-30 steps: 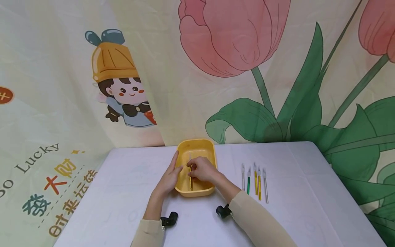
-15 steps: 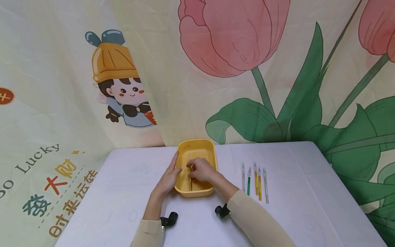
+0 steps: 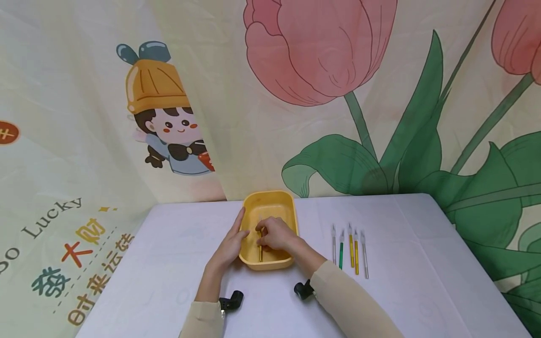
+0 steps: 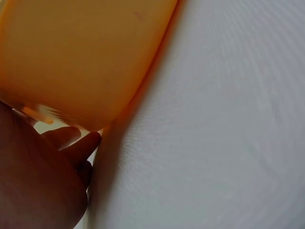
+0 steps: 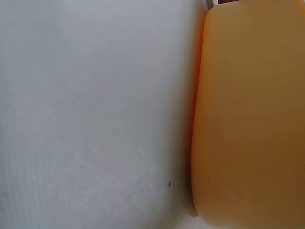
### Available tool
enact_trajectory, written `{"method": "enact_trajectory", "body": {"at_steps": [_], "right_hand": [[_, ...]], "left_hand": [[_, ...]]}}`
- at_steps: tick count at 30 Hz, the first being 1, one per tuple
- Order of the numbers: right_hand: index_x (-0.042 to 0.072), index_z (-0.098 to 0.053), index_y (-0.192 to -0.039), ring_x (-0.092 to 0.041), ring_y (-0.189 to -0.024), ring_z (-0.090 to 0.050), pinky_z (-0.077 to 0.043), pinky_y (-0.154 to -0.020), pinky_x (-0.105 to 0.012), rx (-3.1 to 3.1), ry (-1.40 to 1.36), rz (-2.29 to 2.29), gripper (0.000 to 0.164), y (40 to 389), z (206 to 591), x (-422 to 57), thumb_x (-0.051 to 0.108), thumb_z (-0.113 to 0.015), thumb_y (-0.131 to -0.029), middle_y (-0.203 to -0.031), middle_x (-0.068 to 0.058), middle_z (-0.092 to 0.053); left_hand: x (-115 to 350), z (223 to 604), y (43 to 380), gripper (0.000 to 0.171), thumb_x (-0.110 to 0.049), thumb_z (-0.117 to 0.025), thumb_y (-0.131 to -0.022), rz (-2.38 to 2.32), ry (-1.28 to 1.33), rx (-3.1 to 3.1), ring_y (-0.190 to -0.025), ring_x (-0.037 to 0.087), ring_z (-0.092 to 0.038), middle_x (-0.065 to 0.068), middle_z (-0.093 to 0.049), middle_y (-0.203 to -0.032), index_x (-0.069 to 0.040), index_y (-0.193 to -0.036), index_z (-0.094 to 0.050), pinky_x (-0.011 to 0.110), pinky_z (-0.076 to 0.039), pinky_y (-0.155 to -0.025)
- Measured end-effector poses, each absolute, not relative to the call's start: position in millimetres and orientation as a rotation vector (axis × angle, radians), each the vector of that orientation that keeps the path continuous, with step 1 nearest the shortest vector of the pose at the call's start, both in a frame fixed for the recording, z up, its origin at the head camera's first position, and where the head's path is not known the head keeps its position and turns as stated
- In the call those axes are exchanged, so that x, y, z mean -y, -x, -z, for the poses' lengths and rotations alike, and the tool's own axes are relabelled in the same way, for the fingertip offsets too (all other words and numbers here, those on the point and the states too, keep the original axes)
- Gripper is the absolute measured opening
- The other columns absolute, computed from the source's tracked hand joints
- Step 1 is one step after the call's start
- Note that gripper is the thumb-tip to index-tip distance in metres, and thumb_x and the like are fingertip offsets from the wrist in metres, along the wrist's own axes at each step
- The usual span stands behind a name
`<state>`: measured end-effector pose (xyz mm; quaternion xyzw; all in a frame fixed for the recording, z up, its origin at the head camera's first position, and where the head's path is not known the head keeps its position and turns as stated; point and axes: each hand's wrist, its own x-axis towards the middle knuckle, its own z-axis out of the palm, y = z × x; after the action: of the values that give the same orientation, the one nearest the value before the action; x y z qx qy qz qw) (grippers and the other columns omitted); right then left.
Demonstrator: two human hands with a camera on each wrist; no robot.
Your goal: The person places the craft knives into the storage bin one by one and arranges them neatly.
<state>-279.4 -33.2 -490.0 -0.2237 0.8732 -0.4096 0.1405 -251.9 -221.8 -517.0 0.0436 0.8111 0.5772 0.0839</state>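
Observation:
A yellow plastic tub (image 3: pixel 274 197) sits near the table's far edge. My left hand (image 3: pixel 230 246) holds its left side, thumb over the rim and fingers along the outer wall; in the left wrist view, fingertips touch the tub (image 4: pixel 86 57) low on its side. Inside, my right hand (image 3: pixel 274 233) pinches a gold-handled craft knife (image 3: pixel 260 256) by its upper part, handle pointing toward me. The fingers cover much of the knife, so whether it touches the tub's floor cannot be told. In the right wrist view only the tub's outer wall (image 5: pixel 252 119) shows, not the hand.
Right of the tub, several craft knives with clear caps lie in a row on the white tablecloth (image 3: pixel 401 300): a green one (image 3: pixel 341 253), gold ones (image 3: pixel 356 256) and silver ones (image 3: pixel 365 258). A printed cloth backdrop (image 3: pixel 236 117) hangs behind the table.
Over the last second my right hand shifts very slightly down and left inside the tub, the gold craft knife still pinched. The left hand keeps its place on the tub.

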Motion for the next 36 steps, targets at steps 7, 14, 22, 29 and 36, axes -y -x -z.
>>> {"method": "enact_trajectory", "body": {"at_steps": [7, 14, 22, 29, 36], "right_hand": [[0.001, -0.073, -0.123, -0.016, -0.054, -0.068, -0.055, -0.054, -0.023, -2.52, 0.636, 1.193, 0.036, 279.1, 491.9, 34.0, 0.008, -0.082, -0.088, -0.067, -0.002, -0.063], [0.001, -0.073, -0.123, -0.017, -0.055, -0.069, -0.056, -0.053, -0.023, -2.513, 0.626, 1.197, 0.036, 277.6, 490.1, 34.2, 0.007, -0.081, -0.089, -0.069, -0.002, -0.064], [0.001, -0.075, -0.117, -0.017, -0.055, -0.068, -0.056, -0.053, -0.024, -2.509, 0.613, 1.195, 0.029, 276.5, 490.5, 35.2, 0.006, -0.08, -0.089, -0.067, -0.003, -0.066], [0.0, -0.074, -0.119, -0.016, -0.055, -0.068, -0.056, -0.053, -0.024, -2.507, 0.615, 1.2, 0.032, 276.8, 490.7, 35.9, 0.005, -0.08, -0.089, -0.067, -0.002, -0.066], [-0.001, -0.073, -0.122, -0.014, -0.054, -0.067, -0.056, -0.053, -0.024, -2.527, 0.646, 1.21, 0.032, 276.3, 489.2, 34.9, 0.005, -0.078, -0.091, -0.067, -0.001, -0.066]], "left_hand": [[221.4, 516.6, 251.4, 0.07, -0.017, -0.038, -0.109, -1.72, -0.123, -2.428, -0.164, 0.022, 0.003, -0.012, -0.002, -0.176, -0.036, -0.168, -0.006, 0.055, -0.001, -0.131], [221.2, 516.1, 251.2, 0.069, -0.017, -0.037, -0.109, -1.721, -0.127, -2.428, -0.164, 0.022, 0.003, -0.012, -0.003, -0.176, -0.035, -0.169, -0.006, 0.055, 0.0, -0.131], [221.3, 515.6, 250.4, 0.069, -0.019, -0.038, -0.11, -1.723, -0.128, -2.425, -0.164, 0.021, 0.003, -0.012, -0.003, -0.176, -0.037, -0.168, -0.007, 0.056, 0.001, -0.131], [220.7, 514.1, 249.5, 0.068, -0.023, -0.04, -0.11, -1.715, -0.106, -2.419, -0.164, 0.02, 0.003, -0.013, -0.004, -0.175, -0.04, -0.168, -0.007, 0.056, 0.001, -0.131], [220.9, 515.9, 250.6, 0.069, -0.021, -0.039, -0.11, -1.716, -0.124, -2.434, -0.164, 0.021, 0.002, -0.011, -0.004, -0.176, -0.036, -0.168, -0.007, 0.056, 0.0, -0.131]]}}
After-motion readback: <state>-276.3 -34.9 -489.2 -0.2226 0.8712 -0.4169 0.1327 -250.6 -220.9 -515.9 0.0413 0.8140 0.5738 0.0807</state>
